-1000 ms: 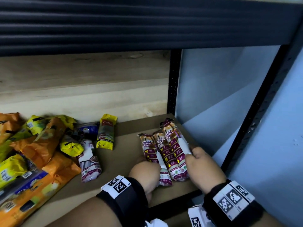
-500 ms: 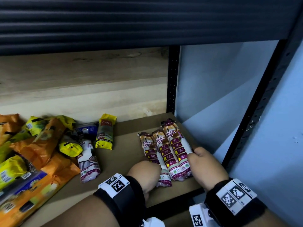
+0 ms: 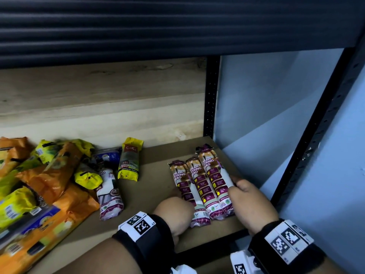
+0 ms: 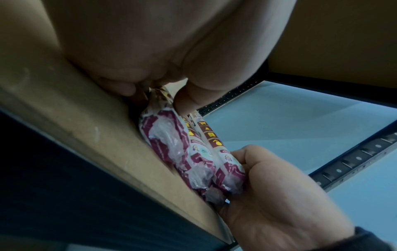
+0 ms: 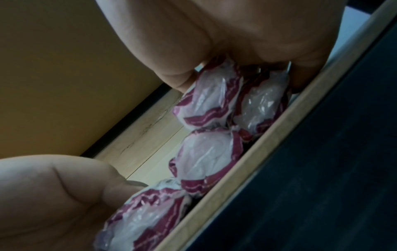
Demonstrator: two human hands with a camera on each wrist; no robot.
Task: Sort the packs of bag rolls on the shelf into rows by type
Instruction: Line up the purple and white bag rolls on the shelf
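Both hands bracket the three maroon drawstring packs (image 3: 199,186) at the shelf's (image 3: 158,175) right front corner, left hand (image 3: 173,216) curled on the leftmost, right hand (image 3: 250,202) gripping the rightmost, their long axes running front to back.

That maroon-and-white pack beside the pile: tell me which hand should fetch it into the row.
Left hand, probably: it flanks the row's pile side, nearer the stray pack; the right hand sits beyond the drawstring packs.

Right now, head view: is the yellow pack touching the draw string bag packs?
No: the yellow pack lies apart from the three draw string bag packs, with bare shelf board between them.
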